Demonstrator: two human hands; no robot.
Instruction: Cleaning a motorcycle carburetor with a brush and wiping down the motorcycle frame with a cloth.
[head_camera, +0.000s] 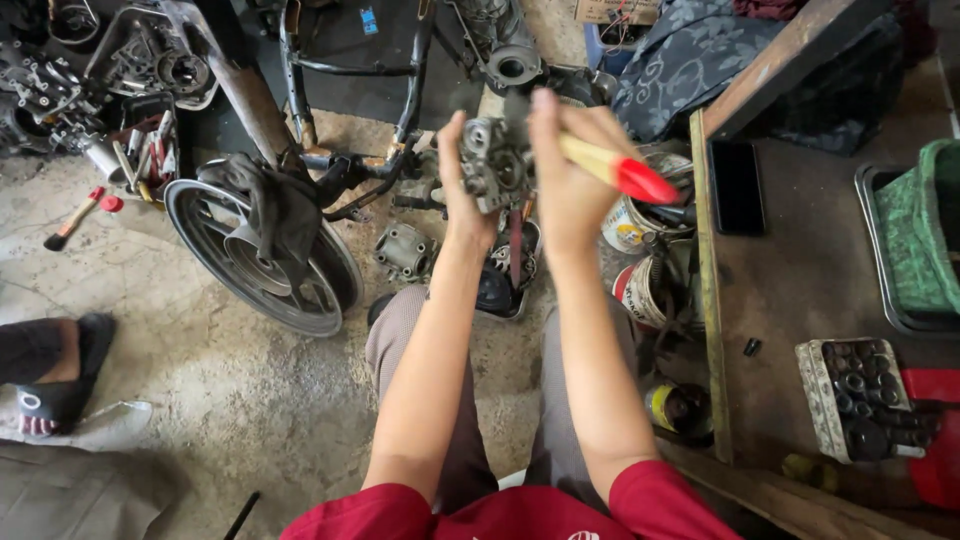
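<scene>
While the left hand (462, 175) grips a grimy grey metal carburettor body (495, 165) at twelve o'clock, the right hand (570, 165) clasps a wooden, red-tipped brush (612, 170) against it, cleaning seemingly unfinished.

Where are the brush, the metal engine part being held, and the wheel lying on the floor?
brush (612, 170), head view, on its wooden handle near the red end.
metal engine part (494, 162), head view, on its grey body between the hands.
wheel (262, 258), head view, near its hub.
</scene>
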